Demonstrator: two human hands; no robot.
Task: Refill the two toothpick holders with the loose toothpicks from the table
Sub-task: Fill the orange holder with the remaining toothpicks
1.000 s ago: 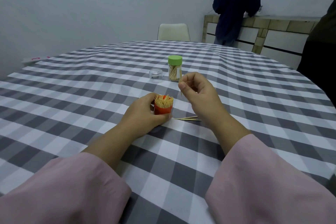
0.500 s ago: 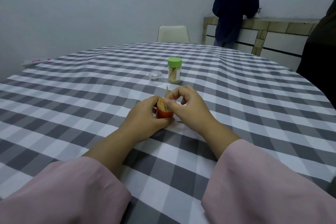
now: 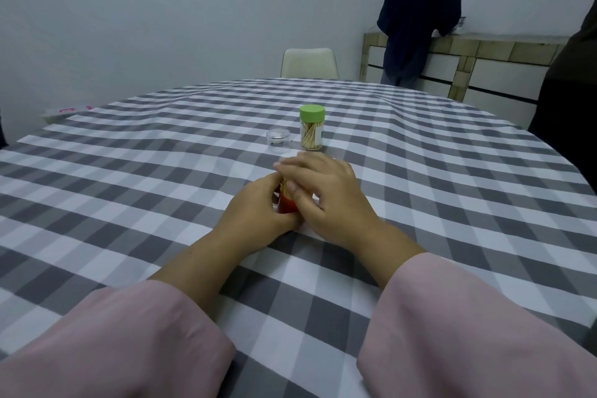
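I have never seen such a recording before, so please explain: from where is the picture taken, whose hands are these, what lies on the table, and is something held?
No machine is here. A camera on a person's head looks down at their own two bare hands. The left hand grips an orange toothpick holder full of toothpicks. The right hand lies over its top with fingers stretched; whether it holds anything is hidden. Further back on the checked tablecloth stand a green-lidded toothpick holder and a clear plastic cap.
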